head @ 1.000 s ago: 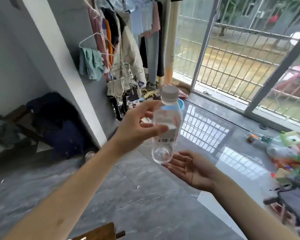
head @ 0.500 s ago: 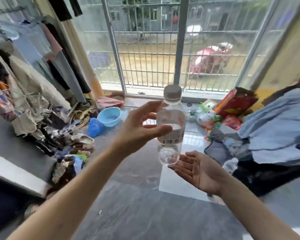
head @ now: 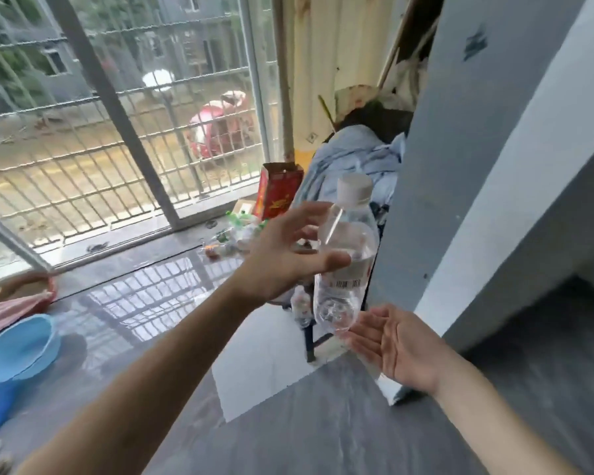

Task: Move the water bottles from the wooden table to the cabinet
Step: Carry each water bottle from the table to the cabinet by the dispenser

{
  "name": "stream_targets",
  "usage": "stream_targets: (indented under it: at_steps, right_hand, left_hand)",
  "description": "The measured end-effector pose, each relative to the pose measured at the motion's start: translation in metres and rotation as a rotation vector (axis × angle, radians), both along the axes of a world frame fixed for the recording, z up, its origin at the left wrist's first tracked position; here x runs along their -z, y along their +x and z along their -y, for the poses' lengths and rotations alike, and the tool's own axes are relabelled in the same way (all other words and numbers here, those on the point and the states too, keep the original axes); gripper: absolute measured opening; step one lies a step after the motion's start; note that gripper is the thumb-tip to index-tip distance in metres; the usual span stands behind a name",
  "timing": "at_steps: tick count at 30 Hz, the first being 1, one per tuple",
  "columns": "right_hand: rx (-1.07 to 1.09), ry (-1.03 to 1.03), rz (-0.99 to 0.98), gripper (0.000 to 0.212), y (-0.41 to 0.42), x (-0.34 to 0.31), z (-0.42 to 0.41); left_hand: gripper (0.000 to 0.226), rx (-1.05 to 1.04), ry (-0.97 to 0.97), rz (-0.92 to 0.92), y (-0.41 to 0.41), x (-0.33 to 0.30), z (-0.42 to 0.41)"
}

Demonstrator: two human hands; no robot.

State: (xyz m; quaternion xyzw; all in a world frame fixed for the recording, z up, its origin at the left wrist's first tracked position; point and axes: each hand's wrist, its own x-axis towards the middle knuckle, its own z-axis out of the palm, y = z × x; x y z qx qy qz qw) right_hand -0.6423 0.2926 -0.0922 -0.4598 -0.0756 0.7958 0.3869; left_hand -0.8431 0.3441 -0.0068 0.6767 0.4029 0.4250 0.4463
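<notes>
Left hand (head: 282, 255) grips bottle (head: 343, 255); right hand (head: 398, 341) cupped beneath.

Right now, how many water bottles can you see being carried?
1. The water bottle is gripped by the left hand, with the open right hand under it. Others may be out of view.

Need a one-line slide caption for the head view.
Left hand grips an upright water bottle; open right hand cupped under its base.

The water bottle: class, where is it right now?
Centre-right of the head view, the water bottle is upright in the left hand, above the open right hand.
</notes>
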Motion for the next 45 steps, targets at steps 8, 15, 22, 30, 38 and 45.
stream_targets:
  at_steps: [8, 15, 22, 30, 38, 45]
  right_hand:
    - [0.453, 0.045, 0.030, 0.035, 0.064, -0.007, 0.072]
    - [0.758, 0.064, 0.035, 0.036, 0.093, -0.019, 0.157]
    - [1.032, 0.105, 0.039, 0.036, 0.121, -0.032, 0.255]
    - [1.276, 0.136, 0.063, 0.036, 0.174, -0.042, 0.375]
    - [1.426, 0.162, 0.092, 0.039, 0.241, -0.049, 0.495]
    - [1.477, 0.161, 0.086, 0.041, 0.295, -0.044, 0.565]
  left_hand:
    - [0.052, 0.489, 0.008, 0.039, 0.099, -0.009, -0.006]
    - [0.048, 0.829, -0.039, 0.114, 0.182, -0.015, 0.028]
    - [0.055, 1.154, -0.079, 0.130, 0.267, -0.023, 0.110]
    - [0.069, 1.376, -0.114, 0.147, 0.374, -0.031, 0.224]
    - [0.059, 1.539, -0.034, 0.117, 0.471, -0.043, 0.348]
    - [0.061, 1.624, -0.034, 0.075, 0.538, -0.044, 0.418]
